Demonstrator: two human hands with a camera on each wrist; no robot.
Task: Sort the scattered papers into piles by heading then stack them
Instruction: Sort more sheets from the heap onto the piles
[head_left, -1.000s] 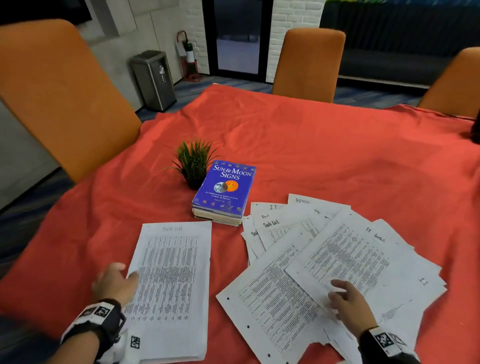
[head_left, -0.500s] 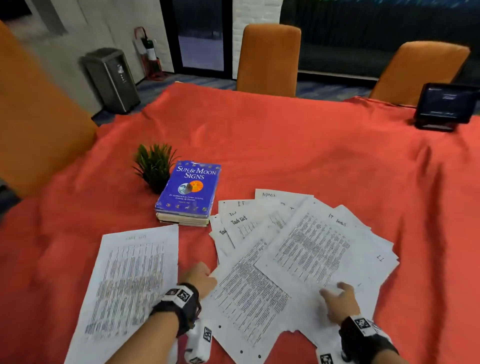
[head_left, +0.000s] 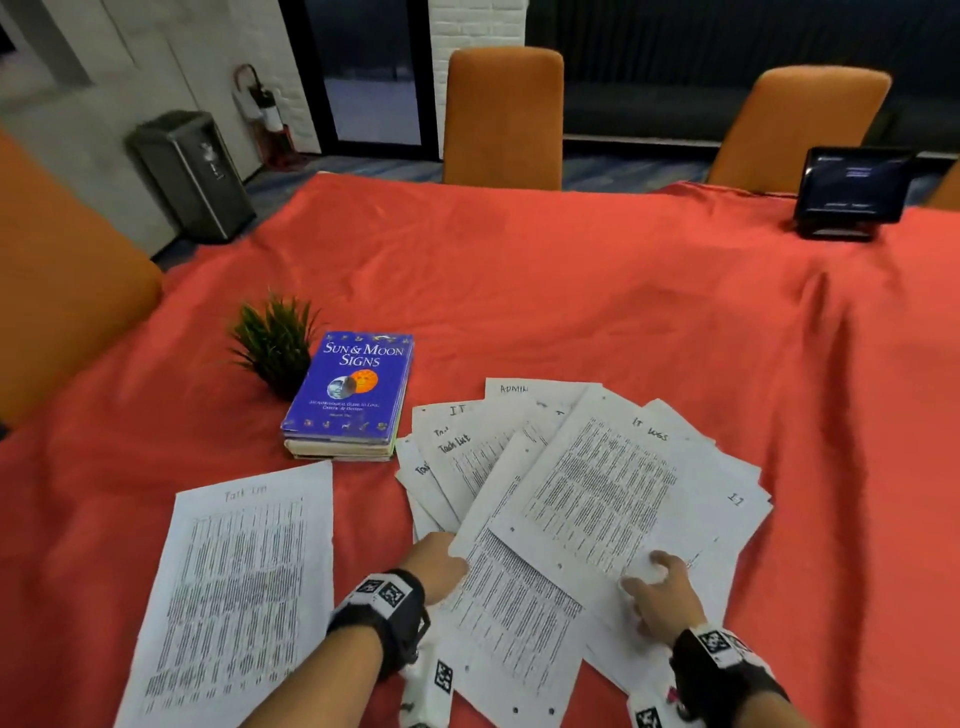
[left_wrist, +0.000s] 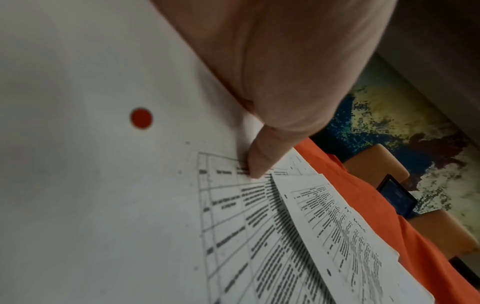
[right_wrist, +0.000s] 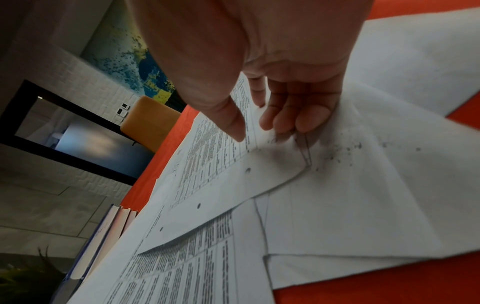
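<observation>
A person's two hands work a fan of scattered papers (head_left: 582, 483) on a red tablecloth (head_left: 571, 291); the left hand (head_left: 436, 566) has its fingers under the near-left edge of a long printed sheet (head_left: 514, 597), thumb pressed on top in the left wrist view; the right hand (head_left: 657, 592) rests loosely curved fingertips on the top sheet headed "IT" (head_left: 597, 483), gripping nothing as far as can be seen; a sorted "Task List" page (head_left: 239, 587) lies apart to the left, beside a blue book (head_left: 353, 387) and a small plant (head_left: 275, 343); the gripped sheet's long axis runs away and rightward from the left hand, the nearer one to that pile
</observation>
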